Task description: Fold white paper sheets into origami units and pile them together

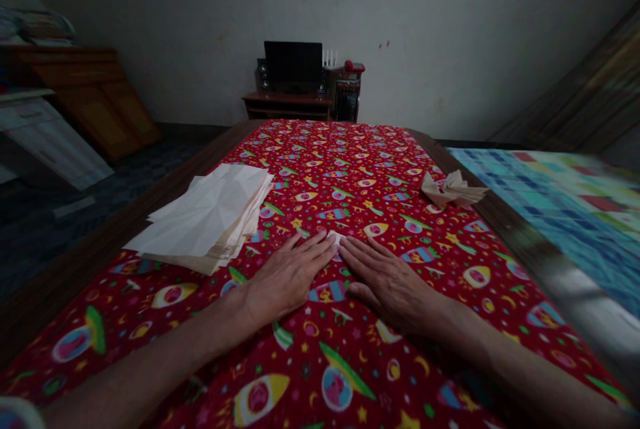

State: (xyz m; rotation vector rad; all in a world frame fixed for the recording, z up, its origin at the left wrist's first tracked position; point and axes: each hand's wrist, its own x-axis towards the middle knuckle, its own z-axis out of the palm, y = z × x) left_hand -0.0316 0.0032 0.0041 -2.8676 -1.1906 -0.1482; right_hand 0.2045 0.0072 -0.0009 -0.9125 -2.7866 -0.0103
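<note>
Against a dim, bare off-white wall (pixel 440 35), a low wooden stand (pixel 287 106) holds a black screen (pixel 293 67) and speakers (pixel 262 75), while a wooden cabinet (pixel 85 99) and white drawers (pixel 50 139) sit left on the dark floor (pixel 115 169).

A small piece of white paper (pixel 336 237) is mostly hidden by the fingers (pixel 315 247). The bed cover (pixel 565 215) at 3 o'clock is blurred and cut off by the picture's edge. The cabinet (pixel 85 99) at 10 o'clock is also cut off. Sheets in the paper stack (pixel 205 215) are too thin to be counted.
</note>
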